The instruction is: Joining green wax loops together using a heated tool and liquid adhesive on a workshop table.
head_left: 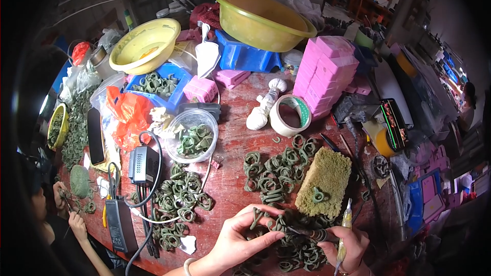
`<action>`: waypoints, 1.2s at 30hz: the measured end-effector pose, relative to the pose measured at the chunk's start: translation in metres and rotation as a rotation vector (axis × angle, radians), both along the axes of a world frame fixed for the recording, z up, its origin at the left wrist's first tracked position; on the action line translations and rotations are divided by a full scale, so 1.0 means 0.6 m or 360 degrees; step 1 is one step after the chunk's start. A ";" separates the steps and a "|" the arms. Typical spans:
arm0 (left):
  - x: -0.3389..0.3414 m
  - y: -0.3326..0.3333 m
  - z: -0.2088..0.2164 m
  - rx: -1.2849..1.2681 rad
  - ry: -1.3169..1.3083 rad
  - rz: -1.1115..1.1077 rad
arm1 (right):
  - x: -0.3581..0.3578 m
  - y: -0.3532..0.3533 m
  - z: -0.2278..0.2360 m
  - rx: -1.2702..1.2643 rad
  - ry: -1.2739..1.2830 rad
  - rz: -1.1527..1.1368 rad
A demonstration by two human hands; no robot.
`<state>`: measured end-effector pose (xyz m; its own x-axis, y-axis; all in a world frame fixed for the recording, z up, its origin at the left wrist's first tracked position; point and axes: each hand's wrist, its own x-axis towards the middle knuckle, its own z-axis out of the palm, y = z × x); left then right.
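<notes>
While left fingers point(267, 240) pinch a green ring point(280, 223), right fingers point(354, 240) grip a pen-like tool point(347, 218).

At twelve o'clock, a yellow plastic basin point(255, 30) and a blue bin point(244, 57); at two, stacked pink boxes point(323, 76); at nine, an orange-red plastic bag point(129, 118).

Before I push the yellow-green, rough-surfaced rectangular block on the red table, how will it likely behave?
The yellow-green block is probably light and somewhat squashy, going by its porous, sponge-like texture. Its boxy shape suggests it won't roll. The small dark-green ring sitting on top could slip off with a quick push.
</notes>
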<state>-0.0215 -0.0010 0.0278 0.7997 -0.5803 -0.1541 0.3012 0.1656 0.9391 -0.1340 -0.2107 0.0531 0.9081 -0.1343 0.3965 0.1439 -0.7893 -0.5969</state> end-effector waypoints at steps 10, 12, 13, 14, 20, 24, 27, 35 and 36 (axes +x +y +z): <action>0.003 -0.002 -0.005 -0.0022 -0.0259 -0.0064 | -0.001 -0.004 -0.001 0.0062 -0.0077 -0.0019; 0.003 -0.003 -0.003 -0.0025 -0.0245 -0.0063 | -0.001 -0.006 -0.001 0.0041 -0.0069 0.0026; 0.003 -0.004 -0.002 -0.0030 -0.0230 -0.0065 | -0.002 -0.006 0.000 0.0039 -0.0069 0.0023; 0.003 -0.005 0.000 -0.0032 -0.0231 -0.0068 | -0.003 -0.006 0.001 0.0041 -0.0064 0.0015; 0.001 -0.003 0.006 -0.0065 -0.0102 -0.0057 | -0.001 -0.001 0.000 0.0097 -0.0097 -0.0012; 0.002 0.000 0.002 -0.0068 -0.0122 -0.0071 | -0.001 -0.001 -0.001 0.0104 -0.0091 -0.0011; 0.003 -0.001 0.001 -0.0085 -0.0154 -0.0096 | -0.001 -0.002 0.001 0.0075 -0.0104 -0.0017; 0.000 -0.005 0.007 -0.0088 -0.0038 -0.0021 | -0.002 -0.003 0.001 0.0060 -0.0092 -0.0033; 0.001 -0.004 0.006 -0.0075 -0.0083 -0.0029 | -0.003 -0.003 0.001 0.0051 -0.0083 -0.0034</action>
<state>-0.0211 -0.0036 0.0313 0.7952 -0.6004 -0.0848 0.2555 0.2048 0.9449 -0.1356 -0.2124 0.0538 0.8832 -0.1669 0.4383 0.1586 -0.7732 -0.6140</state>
